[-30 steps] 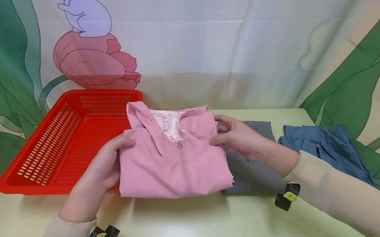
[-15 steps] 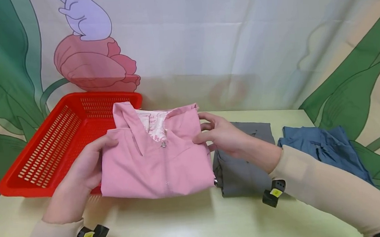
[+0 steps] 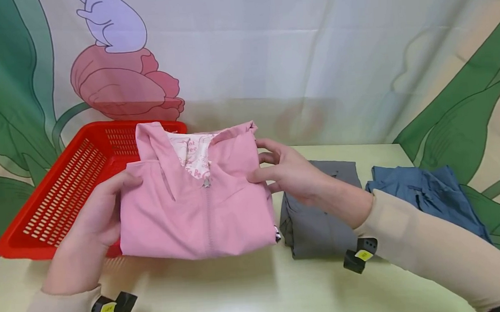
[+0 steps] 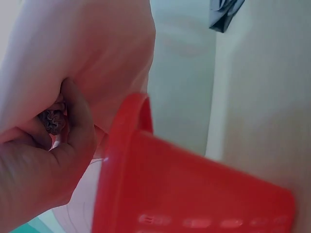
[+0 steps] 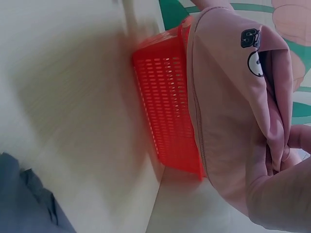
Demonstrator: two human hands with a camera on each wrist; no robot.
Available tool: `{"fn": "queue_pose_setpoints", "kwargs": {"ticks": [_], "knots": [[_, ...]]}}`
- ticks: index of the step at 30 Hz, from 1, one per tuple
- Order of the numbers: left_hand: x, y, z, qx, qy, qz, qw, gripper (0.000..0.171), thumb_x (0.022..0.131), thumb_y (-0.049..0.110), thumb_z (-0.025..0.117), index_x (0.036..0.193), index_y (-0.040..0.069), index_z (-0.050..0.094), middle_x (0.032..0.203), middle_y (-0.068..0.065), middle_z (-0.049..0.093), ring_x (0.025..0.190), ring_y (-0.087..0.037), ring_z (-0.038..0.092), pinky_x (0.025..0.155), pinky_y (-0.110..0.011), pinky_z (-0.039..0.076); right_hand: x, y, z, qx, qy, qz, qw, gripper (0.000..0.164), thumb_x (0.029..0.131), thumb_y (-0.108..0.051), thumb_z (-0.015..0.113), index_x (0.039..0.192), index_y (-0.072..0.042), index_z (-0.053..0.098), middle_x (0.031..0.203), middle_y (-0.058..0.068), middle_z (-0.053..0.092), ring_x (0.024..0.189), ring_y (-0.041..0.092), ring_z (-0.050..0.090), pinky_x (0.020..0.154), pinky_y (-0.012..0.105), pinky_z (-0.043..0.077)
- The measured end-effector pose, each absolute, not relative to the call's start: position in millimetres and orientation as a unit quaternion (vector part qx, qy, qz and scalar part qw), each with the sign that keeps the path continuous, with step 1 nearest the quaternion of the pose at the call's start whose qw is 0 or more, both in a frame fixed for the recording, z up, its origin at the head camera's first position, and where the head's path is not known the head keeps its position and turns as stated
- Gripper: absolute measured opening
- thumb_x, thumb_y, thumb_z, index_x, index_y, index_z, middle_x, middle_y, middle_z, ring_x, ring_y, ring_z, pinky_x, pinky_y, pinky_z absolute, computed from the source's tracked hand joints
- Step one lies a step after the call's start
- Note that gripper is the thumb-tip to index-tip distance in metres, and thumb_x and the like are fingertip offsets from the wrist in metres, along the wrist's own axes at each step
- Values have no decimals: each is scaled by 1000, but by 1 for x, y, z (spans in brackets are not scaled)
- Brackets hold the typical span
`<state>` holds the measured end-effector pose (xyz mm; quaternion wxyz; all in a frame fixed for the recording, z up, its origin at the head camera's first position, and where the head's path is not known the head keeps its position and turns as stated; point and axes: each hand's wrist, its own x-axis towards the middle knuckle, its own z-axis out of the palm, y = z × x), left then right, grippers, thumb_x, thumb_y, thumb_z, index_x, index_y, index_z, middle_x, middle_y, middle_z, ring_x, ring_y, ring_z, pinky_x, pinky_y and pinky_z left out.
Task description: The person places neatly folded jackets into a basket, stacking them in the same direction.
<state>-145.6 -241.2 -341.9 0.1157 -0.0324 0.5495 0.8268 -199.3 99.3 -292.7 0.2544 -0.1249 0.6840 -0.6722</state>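
The left hand (image 4: 58, 162) pinches pink cloth (image 4: 109, 58); beside the hand is a red basket (image 4: 189, 187), and well away from it, grey cloth (image 4: 225, 12).

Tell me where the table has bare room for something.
Most room: the front of the table, between the beige sleeves, nearer than the pink jacket. A narrow strip separates the gray garment from the blue garment. Crowded: right, with those garments; left, with the red basket.

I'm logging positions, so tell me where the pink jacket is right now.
In the head view, the pink jacket is just left of centre, held above the table by the left hand and right hand, partly hiding the red basket.
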Motion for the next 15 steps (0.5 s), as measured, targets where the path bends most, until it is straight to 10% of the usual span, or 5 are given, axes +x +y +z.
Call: {"fn": "queue_pose_setpoints", "kwargs": {"ticks": [15], "knots": [[-152,-291,-341,-53,549,828,105,36,103,20,54,135,25,38,132,9,49,115,-9,56,85,-31,58,-201,61,-305,-152,669,-681,255,62,90,2,72,145,-16,51,118,16,62,93,27,68,81,45,61]]}}
